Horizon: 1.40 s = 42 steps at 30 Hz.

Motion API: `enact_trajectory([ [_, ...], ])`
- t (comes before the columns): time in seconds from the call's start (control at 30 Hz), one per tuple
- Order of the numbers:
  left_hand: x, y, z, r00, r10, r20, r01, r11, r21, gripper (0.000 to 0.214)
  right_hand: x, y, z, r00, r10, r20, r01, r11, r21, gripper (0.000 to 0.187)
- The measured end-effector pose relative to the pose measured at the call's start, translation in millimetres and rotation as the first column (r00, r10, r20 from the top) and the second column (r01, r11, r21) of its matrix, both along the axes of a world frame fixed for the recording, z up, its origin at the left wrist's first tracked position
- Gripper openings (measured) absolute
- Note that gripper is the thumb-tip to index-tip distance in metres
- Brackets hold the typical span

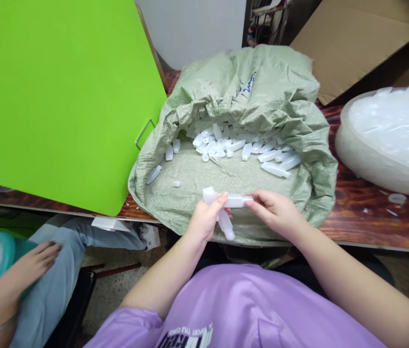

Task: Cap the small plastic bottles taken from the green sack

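The left fingers (219,201) gripped white tubes (234,200), partly hiding them; the right fingers (262,196) pinched one's tip. Bare sack (208,174) lay beyond, the basin (358,162) cut off.

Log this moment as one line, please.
left hand: holds white plastic pieces | right hand: pinches one piece's end | under hands: green sack | in sack: loose pieces

a pale panel (197,29) rises behind a reddish-brown wood-grained table (357,215) above grey floor (108,292).
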<state>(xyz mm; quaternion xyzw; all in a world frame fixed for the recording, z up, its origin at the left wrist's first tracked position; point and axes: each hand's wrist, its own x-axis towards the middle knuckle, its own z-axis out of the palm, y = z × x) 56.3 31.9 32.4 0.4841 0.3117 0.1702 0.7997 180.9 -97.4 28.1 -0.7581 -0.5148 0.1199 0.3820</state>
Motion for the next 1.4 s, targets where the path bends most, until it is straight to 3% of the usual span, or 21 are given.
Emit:
enact_trajectory([
  [0.07, -1.1, 0.3, 0.2, 1.0, 0.001, 0.003, -0.001, 1.0, -0.005, 0.032, 0.3, 0.7, 1.9, 0.996, -0.046, -0.072, 0.044, 0.999, -0.031, 0.042],
  [0.17, -3.1, 1.7, -1.0, 1.0, 0.03, 0.006, -0.03, 1.0, -0.006, 0.031, 0.0, 2.4, 4.1, 0.999, -0.006, 0.042, 0.001, 0.995, 0.103, 0.03],
  [0.23, -5.1, 3.0, -2.8, 1.0, 0.022, 0.002, -0.022, 1.0, 0.018, 0.031, -1.9, 4.7, 5.0, 0.999, 0.023, 0.032, -0.025, 0.997, 0.067, 0.03],
  [0.3, -7.5, 3.9, -4.7, 1.0, 0.003, -0.002, -0.003, 0.998, 0.071, 0.03, -5.0, 8.1, 5.0, 0.986, -0.011, -0.163, -0.001, 0.997, -0.074, 0.034],
  [0.37, -9.5, 4.1, -5.5, 1.0, -0.004, -0.006, 0.005, 0.993, 0.121, 0.028, -8.4, 11.8, 4.4, 0.923, -0.062, -0.379, -0.014, 0.981, -0.193, 0.05],
  [0.43, -10.3, 4.2, -4.5, 1.0, -0.001, -0.008, 0.002, 0.991, 0.134, 0.028, -10.3, 14.3, 3.8, 0.906, -0.062, -0.419, -0.025, 0.979, -0.2, 0.054],
  [0.47, -10.4, 4.5, -3.4, 1.0, 0.007, -0.003, -0.007, 0.993, 0.119, 0.028, -10.2, 14.7, 3.8, 0.94, -0.046, -0.338, -0.009, 0.987, -0.16, 0.051],
  [0.53, -10.3, 5.8, -0.5, 1.0, 0.023, 0.013, -0.024, 0.998, 0.058, 0.028, -7.4, 13.9, 4.7, 1.0, -0.022, 0.001, 0.022, 1.0, -0.016, 0.042],
  [0.6, -10.8, 7.8, 2.4, 1.0, -0.008, 0.008, 0.008, 1.0, -0.019, 0.028, -1.4, 12.1, 6.6, 0.924, -0.005, 0.381, -0.052, 0.989, 0.139, 0.042],
  [0.67, -12.3, 9.8, 4.1, 0.996, -0.088, -0.017, 0.087, 0.992, -0.091, 0.029, 6.1, 11.2, 9.2, 0.779, 0.017, 0.626, -0.185, 0.961, 0.204, 0.037],
  [0.73, -14.3, 10.9, 4.3, 0.985, -0.169, -0.033, 0.163, 0.976, -0.142, 0.03, 12.7, 12.7, 12.2, 0.674, 0.059, 0.737, -0.286, 0.94, 0.186, 0.027],
  [0.83, -17.0, 11.2, 3.4, 0.975, -0.218, -0.027, 0.211, 0.964, -0.164, 0.03, 15.9, 19.8, 15.9, 0.63, 0.157, 0.76, -0.366, 0.924, 0.112, 0.03],
  [0.9, -18.3, 10.7, 3.1, 0.97, -0.241, -0.021, 0.235, 0.96, -0.153, 0.031, 11.9, 26.5, 16.8, 0.667, 0.183, 0.722, -0.395, 0.909, 0.135, 0.036],
  [0.97, -19.6, 9.7, 3.1, 0.967, -0.253, -0.015, 0.249, 0.959, -0.135, 0.031, 4.1, 33.2, 15.9, 0.758, 0.161, 0.632, -0.373, 0.902, 0.218, 0.036],
  [1.07, -20.7, 7.3, 2.6, 0.98, -0.2, -0.005, 0.198, 0.975, -0.096, 0.032, -9.8, 41.1, 11.6, 0.914, 0.139, 0.381, -0.261, 0.92, 0.291, 0.035],
  [1.13, -20.5, 5.6, 1.6, 0.992, -0.13, -0.01, 0.129, 0.989, -0.073, 0.032, -17.1, 44.5, 7.7, 0.973, 0.127, 0.192, -0.176, 0.949, 0.262, 0.036],
  [1.3, -16.7, 7.9, -1.0, 0.999, -0.034, -0.03, 0.033, 0.999, -0.026, 0.033, -19.7, 47.4, 0.7, 0.99, 0.027, -0.138, -0.024, 0.999, 0.022, 0.042],
  [1.4, -13.8, 14.4, -1.0, 0.999, 0.033, 0.006, -0.033, 0.998, -0.058, 0.032, -4.6, 52.2, 5.1, 0.962, 0.149, -0.228, -0.163, 0.986, -0.04, 0.045],
])
